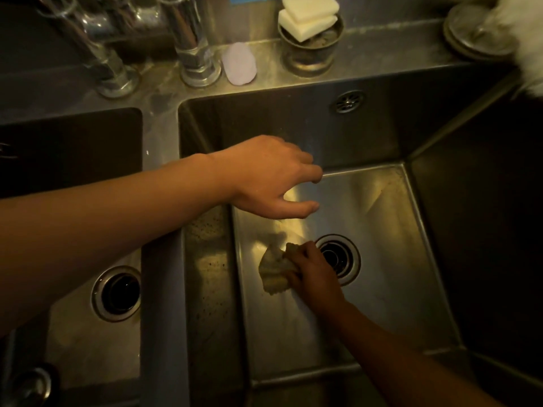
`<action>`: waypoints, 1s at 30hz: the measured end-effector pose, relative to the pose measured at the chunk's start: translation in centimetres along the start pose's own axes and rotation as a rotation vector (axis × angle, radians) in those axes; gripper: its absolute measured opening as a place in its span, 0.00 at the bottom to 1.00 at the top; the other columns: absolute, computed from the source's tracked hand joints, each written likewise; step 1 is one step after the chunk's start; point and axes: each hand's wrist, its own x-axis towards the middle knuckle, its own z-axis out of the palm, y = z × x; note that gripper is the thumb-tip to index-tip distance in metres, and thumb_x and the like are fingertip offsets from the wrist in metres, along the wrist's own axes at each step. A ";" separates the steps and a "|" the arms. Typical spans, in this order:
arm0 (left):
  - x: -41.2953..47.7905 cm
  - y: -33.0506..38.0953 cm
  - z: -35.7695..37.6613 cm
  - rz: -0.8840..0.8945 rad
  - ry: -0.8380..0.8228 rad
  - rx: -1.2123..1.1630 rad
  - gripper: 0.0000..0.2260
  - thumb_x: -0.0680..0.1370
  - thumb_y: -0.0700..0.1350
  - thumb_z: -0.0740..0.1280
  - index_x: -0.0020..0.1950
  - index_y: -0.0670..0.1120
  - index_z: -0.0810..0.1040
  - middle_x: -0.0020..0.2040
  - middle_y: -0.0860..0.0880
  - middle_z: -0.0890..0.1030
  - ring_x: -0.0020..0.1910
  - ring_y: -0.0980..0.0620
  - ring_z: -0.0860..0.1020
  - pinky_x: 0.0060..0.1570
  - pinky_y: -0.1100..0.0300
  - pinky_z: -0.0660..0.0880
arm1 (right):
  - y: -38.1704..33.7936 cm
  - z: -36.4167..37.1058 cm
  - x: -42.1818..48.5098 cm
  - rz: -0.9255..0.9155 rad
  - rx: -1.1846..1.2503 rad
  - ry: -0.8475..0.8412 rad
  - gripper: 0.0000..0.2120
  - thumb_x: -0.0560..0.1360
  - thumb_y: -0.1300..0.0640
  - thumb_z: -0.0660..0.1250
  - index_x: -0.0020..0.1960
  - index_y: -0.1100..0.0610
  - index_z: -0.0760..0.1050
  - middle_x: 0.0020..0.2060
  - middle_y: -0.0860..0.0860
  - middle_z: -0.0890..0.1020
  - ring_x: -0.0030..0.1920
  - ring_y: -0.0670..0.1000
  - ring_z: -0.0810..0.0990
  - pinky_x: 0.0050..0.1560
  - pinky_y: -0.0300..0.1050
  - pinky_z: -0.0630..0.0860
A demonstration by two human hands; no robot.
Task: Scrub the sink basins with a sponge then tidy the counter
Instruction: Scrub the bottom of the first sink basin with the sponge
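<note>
A steel double sink fills the view. In the right basin (pixel 382 218) my right hand (pixel 316 274) grips a worn yellowish sponge (pixel 274 271) against the basin floor, just left of the round drain (pixel 339 258). My left hand (pixel 270 177) hovers above the same basin near its left wall, fingers relaxed and spread, holding nothing; its forearm crosses over the divider. The left basin (pixel 88 318) lies dark at the left, its own drain (pixel 116 293) visible.
Chrome tap bases (pixel 197 54) stand on the back ledge. Beside them lies a pale pink soap bar (pixel 238 63), and a metal cup (pixel 310 45) holds two white sponges (pixel 308 16). A round metal lid (pixel 476 33) and white cloth sit at the top right.
</note>
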 end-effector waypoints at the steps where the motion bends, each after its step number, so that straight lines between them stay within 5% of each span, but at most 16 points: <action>1: 0.0 0.0 0.0 0.001 0.005 -0.004 0.28 0.78 0.69 0.50 0.64 0.51 0.74 0.53 0.49 0.79 0.50 0.47 0.78 0.51 0.48 0.76 | -0.1 -0.4 -0.1 0.005 0.050 0.018 0.20 0.76 0.50 0.67 0.67 0.49 0.73 0.55 0.49 0.70 0.53 0.50 0.73 0.51 0.45 0.74; 4: 0.0 0.0 0.0 0.008 0.026 -0.007 0.28 0.77 0.68 0.50 0.64 0.51 0.74 0.53 0.49 0.80 0.50 0.46 0.79 0.51 0.49 0.76 | -0.4 -2.3 1.4 0.036 0.204 0.126 0.19 0.76 0.52 0.68 0.66 0.50 0.75 0.54 0.48 0.70 0.51 0.48 0.75 0.51 0.43 0.74; 8: 0.0 -0.1 0.0 0.024 0.056 -0.019 0.28 0.77 0.68 0.51 0.63 0.50 0.75 0.53 0.48 0.80 0.49 0.45 0.79 0.49 0.51 0.76 | -0.1 -4.4 5.1 0.050 0.208 0.290 0.15 0.75 0.56 0.70 0.62 0.51 0.77 0.52 0.45 0.69 0.44 0.39 0.71 0.45 0.28 0.66; 15: 0.1 -0.5 0.1 0.006 0.053 -0.015 0.28 0.77 0.68 0.51 0.64 0.50 0.74 0.53 0.49 0.79 0.49 0.47 0.78 0.48 0.53 0.74 | 3.3 -4.7 8.5 0.273 0.085 0.280 0.18 0.74 0.50 0.71 0.62 0.51 0.77 0.53 0.49 0.69 0.52 0.52 0.75 0.48 0.42 0.69; 23: -0.1 -0.1 -0.1 -0.021 0.042 0.010 0.27 0.78 0.68 0.52 0.65 0.51 0.73 0.55 0.49 0.78 0.49 0.48 0.78 0.49 0.52 0.75 | 1.9 -3.9 4.0 0.094 0.112 0.077 0.19 0.75 0.49 0.70 0.65 0.49 0.75 0.53 0.45 0.69 0.49 0.46 0.74 0.48 0.39 0.69; 30: -0.1 -0.3 0.2 -0.002 0.095 -0.017 0.28 0.77 0.69 0.51 0.64 0.51 0.73 0.54 0.49 0.78 0.49 0.46 0.79 0.50 0.51 0.76 | 7.2 -9.0 4.5 0.243 0.102 0.347 0.19 0.73 0.52 0.73 0.63 0.50 0.78 0.55 0.46 0.71 0.52 0.50 0.78 0.56 0.44 0.76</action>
